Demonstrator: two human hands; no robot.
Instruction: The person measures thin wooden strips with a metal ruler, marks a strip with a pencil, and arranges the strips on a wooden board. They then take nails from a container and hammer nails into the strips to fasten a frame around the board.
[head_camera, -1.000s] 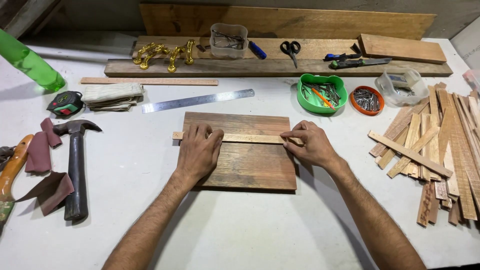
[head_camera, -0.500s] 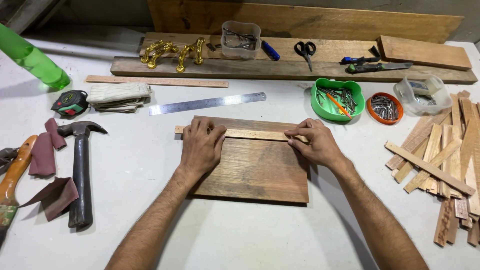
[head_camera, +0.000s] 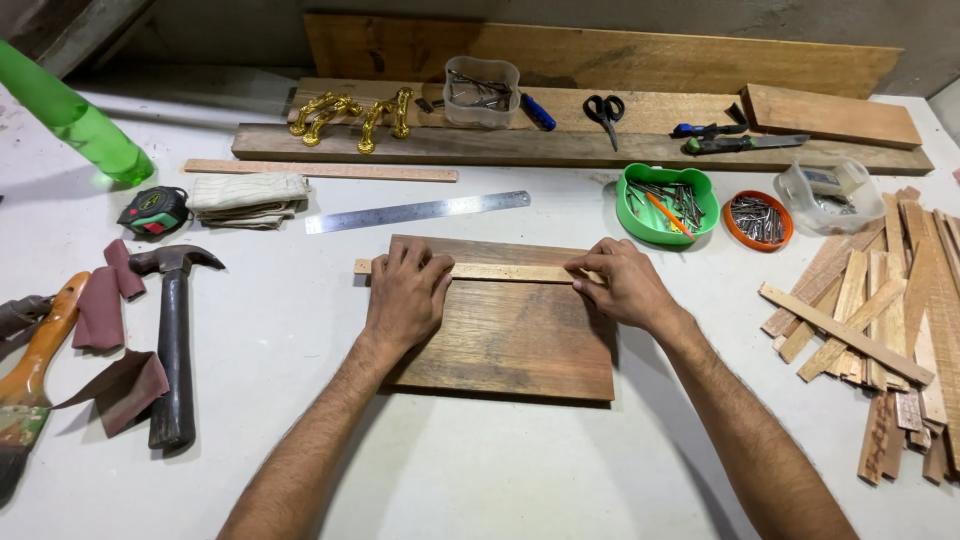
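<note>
A claw hammer (head_camera: 172, 345), sandpaper pieces (head_camera: 118, 350) and a brush (head_camera: 30, 385) are laid at the left. A tape measure (head_camera: 153, 211), folded cloth (head_camera: 247, 199) and steel ruler (head_camera: 417, 211) are placed further back. A green bowl (head_camera: 665, 203) and an orange lid of nails (head_camera: 757, 220) are set near a pile of wood strips (head_camera: 890, 320). Scissors (head_camera: 604, 113) and brass handles (head_camera: 352, 115) are rested on a long plank (head_camera: 560, 150).

We count two hands, the left hand (head_camera: 404, 293) and the right hand (head_camera: 622, 285), on one thin strip (head_camera: 508, 271) and one board (head_camera: 510, 330). We also see one hammer (head_camera: 172, 340), one steel ruler (head_camera: 417, 211), one pair of scissors (head_camera: 604, 112), one tape measure (head_camera: 153, 211) and one green bowl (head_camera: 665, 203).
</note>
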